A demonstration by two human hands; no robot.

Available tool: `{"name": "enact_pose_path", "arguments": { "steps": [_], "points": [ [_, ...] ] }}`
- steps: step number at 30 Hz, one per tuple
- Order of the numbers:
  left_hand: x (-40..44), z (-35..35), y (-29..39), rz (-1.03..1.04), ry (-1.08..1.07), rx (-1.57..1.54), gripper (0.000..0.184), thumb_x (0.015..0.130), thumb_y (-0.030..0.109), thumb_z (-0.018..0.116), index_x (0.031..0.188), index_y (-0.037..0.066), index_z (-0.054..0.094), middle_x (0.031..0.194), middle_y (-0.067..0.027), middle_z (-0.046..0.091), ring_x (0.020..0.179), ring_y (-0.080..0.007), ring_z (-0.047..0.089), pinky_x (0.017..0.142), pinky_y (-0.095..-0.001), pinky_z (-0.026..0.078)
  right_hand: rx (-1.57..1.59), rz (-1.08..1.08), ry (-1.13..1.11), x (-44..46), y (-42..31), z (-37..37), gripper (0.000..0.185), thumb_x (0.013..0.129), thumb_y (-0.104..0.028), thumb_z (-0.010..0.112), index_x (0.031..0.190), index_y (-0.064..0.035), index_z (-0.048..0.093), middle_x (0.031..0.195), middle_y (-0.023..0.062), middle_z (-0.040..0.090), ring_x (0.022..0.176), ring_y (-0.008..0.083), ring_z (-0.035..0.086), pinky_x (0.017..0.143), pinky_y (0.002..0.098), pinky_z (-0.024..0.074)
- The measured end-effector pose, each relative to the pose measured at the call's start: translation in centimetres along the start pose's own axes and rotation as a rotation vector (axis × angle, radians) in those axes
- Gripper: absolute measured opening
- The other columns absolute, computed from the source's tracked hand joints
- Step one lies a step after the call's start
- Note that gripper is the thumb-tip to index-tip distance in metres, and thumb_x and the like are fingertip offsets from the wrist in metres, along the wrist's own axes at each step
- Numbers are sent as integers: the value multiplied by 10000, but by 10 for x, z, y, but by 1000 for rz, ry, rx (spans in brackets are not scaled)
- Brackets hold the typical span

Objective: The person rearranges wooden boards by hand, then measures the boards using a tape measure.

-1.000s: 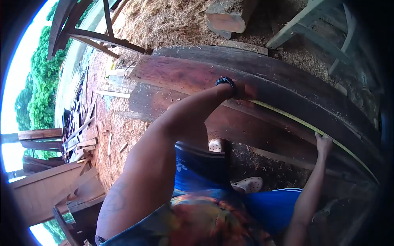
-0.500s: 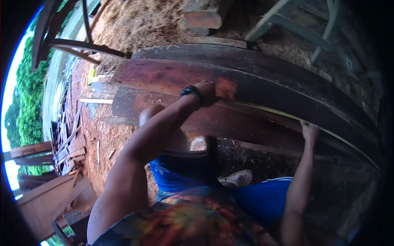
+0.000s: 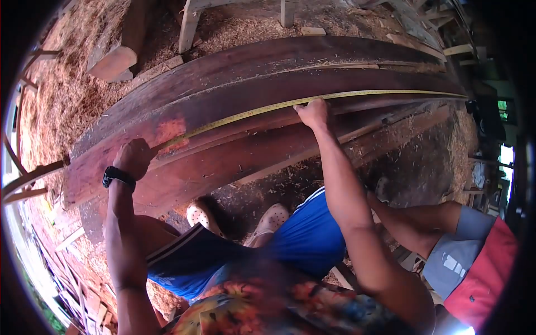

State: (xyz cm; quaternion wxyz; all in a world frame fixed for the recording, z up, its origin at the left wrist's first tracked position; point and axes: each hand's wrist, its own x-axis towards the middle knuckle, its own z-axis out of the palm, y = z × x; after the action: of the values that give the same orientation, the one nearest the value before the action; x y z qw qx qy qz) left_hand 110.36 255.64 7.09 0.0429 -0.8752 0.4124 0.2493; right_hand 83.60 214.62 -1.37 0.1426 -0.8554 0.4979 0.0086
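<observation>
A yellow tape measure point(image 3: 240, 116) is stretched lengthwise along a long dark reddish-brown plank point(image 3: 223, 100), its far end running off towards the right. My left hand point(image 3: 134, 158), with a black watch on the wrist, is closed over the tape's near end beside a lighter orange patch on the wood. Further right along the board, my right hand point(image 3: 315, 113) pinches the tape's edge between thumb and fingers. The left fingers are mostly hidden behind the back of the hand.
More planks point(image 3: 279, 56) lie alongside, behind and in front. A thick squared timber point(image 3: 114, 61) and wooden legs point(image 3: 190, 28) stand at the back. Sawdust point(image 3: 61, 95) covers the ground. A person in grey shorts point(image 3: 455, 259) is close on my right.
My view has swung to the right, bringing the tape's far stretch and another person into sight. Both hands still hold the tape.
</observation>
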Motion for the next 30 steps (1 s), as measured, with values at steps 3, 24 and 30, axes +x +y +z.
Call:
{"name": "enact_pose_path", "arguments": {
  "steps": [3, 24, 30],
  "points": [
    [4, -7, 0, 117, -27, 121, 177, 921, 238, 566, 988, 163, 712, 894, -144, 634, 842, -324, 646, 727, -426, 541, -4, 34, -36, 6, 4, 9, 428, 718, -435, 769, 854, -33, 718, 941, 180, 703, 930, 351, 667, 819, 424, 526],
    [22, -27, -4, -147, 86, -223, 456, 841, 441, 662, 845, -15, 676, 797, -209, 678, 796, -357, 665, 728, -428, 506, -111, 53, -179, -12, -23, -27, 418, 775, -444, 713, 875, -39, 737, 939, 189, 701, 923, 358, 677, 812, 442, 535],
    [20, -28, -7, -148, 125, -254, 443, 824, 430, 682, 840, -13, 678, 782, -210, 674, 771, -354, 662, 710, -426, 499, -122, -15, -154, -10, -15, -24, 402, 769, -448, 713, 840, -53, 739, 892, 180, 705, 887, 355, 682, 790, 439, 538]
  ]
}}
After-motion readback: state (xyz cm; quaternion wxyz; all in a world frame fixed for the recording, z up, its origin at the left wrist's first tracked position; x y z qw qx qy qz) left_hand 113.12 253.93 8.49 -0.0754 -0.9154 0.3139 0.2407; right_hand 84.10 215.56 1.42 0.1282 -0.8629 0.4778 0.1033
